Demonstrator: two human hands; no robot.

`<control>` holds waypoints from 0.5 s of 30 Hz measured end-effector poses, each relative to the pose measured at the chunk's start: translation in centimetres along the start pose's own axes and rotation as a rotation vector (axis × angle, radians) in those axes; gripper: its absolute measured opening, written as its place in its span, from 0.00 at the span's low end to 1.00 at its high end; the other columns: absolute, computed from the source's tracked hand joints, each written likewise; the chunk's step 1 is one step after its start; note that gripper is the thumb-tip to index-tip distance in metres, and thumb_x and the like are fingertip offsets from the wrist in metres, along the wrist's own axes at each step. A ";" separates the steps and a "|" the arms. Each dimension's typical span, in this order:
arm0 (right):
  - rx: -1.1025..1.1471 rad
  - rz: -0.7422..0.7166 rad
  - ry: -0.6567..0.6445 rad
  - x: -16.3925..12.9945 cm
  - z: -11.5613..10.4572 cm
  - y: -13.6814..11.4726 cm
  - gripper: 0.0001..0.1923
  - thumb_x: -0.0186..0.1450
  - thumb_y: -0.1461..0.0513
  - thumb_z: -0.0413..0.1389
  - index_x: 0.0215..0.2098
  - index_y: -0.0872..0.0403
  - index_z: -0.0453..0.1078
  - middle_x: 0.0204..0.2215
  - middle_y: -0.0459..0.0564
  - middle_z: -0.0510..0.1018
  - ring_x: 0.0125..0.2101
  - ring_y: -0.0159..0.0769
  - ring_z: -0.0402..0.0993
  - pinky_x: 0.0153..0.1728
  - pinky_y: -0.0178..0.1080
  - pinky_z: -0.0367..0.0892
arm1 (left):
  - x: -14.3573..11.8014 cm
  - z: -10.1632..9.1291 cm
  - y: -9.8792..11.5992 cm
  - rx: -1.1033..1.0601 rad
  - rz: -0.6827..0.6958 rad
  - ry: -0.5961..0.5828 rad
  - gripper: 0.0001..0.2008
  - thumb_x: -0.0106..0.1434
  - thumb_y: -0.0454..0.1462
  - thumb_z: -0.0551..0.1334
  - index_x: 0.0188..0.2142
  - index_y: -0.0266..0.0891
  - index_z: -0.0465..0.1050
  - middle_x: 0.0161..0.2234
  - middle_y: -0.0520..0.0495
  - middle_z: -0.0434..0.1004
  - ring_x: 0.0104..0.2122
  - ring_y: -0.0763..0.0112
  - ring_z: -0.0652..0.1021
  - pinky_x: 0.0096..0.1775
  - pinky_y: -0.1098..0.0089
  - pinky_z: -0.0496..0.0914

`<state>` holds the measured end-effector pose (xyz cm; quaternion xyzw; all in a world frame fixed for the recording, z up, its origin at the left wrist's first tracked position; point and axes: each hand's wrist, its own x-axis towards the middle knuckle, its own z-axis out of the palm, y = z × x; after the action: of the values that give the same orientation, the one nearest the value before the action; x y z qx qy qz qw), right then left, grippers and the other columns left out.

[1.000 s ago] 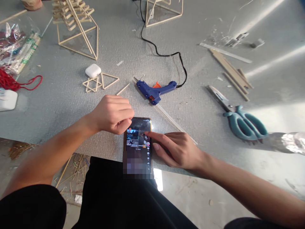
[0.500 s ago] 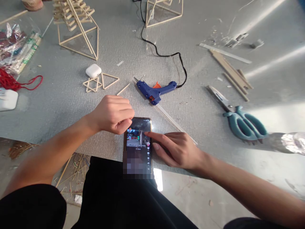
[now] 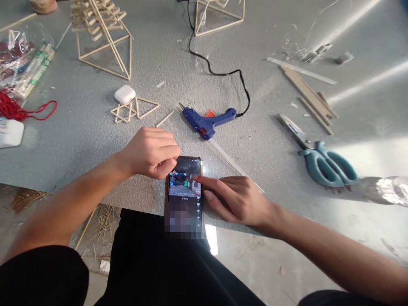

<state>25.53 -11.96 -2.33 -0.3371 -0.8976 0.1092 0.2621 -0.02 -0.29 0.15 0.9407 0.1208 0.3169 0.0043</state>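
A phone (image 3: 184,204) lies at the table's near edge with its screen lit, showing a video; its lower part is blurred out. My left hand (image 3: 154,153) is curled into a loose fist over the phone's top left corner. Its palm is hidden, so whatever it may hold does not show. From the right, my right hand (image 3: 237,199) points its index finger at the screen's right side, thumb apart and the other fingers bent, holding nothing. Beyond the hands lies a blue glue gun (image 3: 207,123) with a clear glue stick (image 3: 229,159) in its back end. A short wooden stick (image 3: 165,119) lies just past my left hand.
Small stick shapes (image 3: 124,113) and a white earbud case (image 3: 125,94) lie ahead. Stick frames (image 3: 105,46) stand farther back. Scissors (image 3: 328,163) and flat wooden strips (image 3: 306,91) are at right. Red string (image 3: 12,106) and plastic packets (image 3: 25,63) lie left. A black cord (image 3: 216,72) trails backward.
The picture on the phone screen has changed. Both hands stay where they were.
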 end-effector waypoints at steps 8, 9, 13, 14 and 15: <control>0.000 0.001 -0.004 0.0 -0.1 0.0 0.16 0.75 0.63 0.48 0.58 0.60 0.66 0.22 0.41 0.75 0.17 0.28 0.67 0.20 0.36 0.61 | 0.1 -0.1 0.0 0.004 0.011 -0.001 0.12 0.59 0.30 0.52 0.21 0.41 0.59 0.18 0.54 0.60 0.21 0.73 0.62 0.26 0.68 0.61; -0.002 0.002 -0.006 0.0 -0.1 0.0 0.16 0.75 0.63 0.48 0.58 0.60 0.65 0.22 0.41 0.75 0.17 0.27 0.67 0.20 0.36 0.61 | 0.1 -0.1 0.0 0.000 0.015 0.004 0.11 0.59 0.30 0.52 0.21 0.41 0.59 0.18 0.54 0.60 0.21 0.73 0.62 0.25 0.68 0.61; 0.004 0.007 -0.011 0.1 -0.1 0.0 0.17 0.74 0.63 0.48 0.59 0.59 0.65 0.23 0.41 0.75 0.18 0.27 0.68 0.20 0.35 0.62 | 0.0 0.0 -0.1 -0.011 0.016 0.015 0.11 0.59 0.30 0.53 0.21 0.41 0.60 0.18 0.54 0.61 0.21 0.72 0.62 0.26 0.68 0.61; 0.007 0.008 -0.012 0.1 -0.1 0.0 0.17 0.74 0.63 0.48 0.59 0.59 0.65 0.23 0.41 0.76 0.18 0.27 0.68 0.20 0.35 0.62 | 0.0 0.0 -0.1 -0.013 0.014 0.013 0.11 0.59 0.30 0.53 0.21 0.41 0.60 0.18 0.54 0.61 0.21 0.72 0.62 0.26 0.68 0.61; 0.009 0.008 -0.012 0.0 -0.1 0.0 0.17 0.74 0.63 0.48 0.59 0.59 0.65 0.23 0.41 0.76 0.18 0.27 0.68 0.20 0.36 0.62 | 0.0 0.0 -0.1 -0.013 0.014 0.012 0.11 0.59 0.30 0.53 0.21 0.41 0.60 0.18 0.54 0.62 0.21 0.72 0.62 0.26 0.68 0.62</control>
<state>25.55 -11.94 -2.24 -0.3390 -0.8973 0.1163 0.2576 -0.04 -0.24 0.13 0.9396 0.1123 0.3233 0.0078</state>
